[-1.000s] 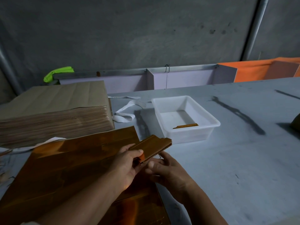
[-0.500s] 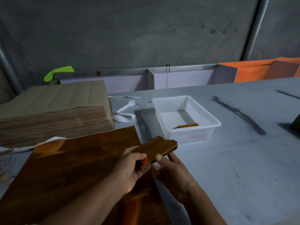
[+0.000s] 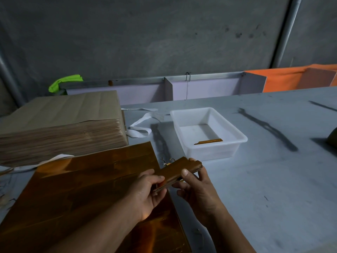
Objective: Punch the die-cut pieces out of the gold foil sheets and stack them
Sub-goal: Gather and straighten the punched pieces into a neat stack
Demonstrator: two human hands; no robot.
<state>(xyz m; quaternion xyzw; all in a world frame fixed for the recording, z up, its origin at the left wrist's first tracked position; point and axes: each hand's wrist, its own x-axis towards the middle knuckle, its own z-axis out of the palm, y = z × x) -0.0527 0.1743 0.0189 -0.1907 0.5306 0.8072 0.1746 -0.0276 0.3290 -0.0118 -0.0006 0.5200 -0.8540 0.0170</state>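
Just below the centre of the frame, both hands hold a small stack of die-cut pieces above the desk, at the right edge of the gold foil sheets. The left hand has its grip clamped on the stack's lower-left end, thumb on top and fingers underneath. The right hand has its grip clamped on the other end, with the thumb pressed on the near edge and the fingers wrapped beneath, one fingertip showing at the far edge. The stack tilts, its right end higher in the frame.

The foil sheets lie flat across the lower left of the frame, partly under the left forearm. Above them, at the left, sits a thick pile of brown paper, with a white strap lying just to its right. A white tub stands right of centre, above the hands, and a single gold strip lies on its floor.
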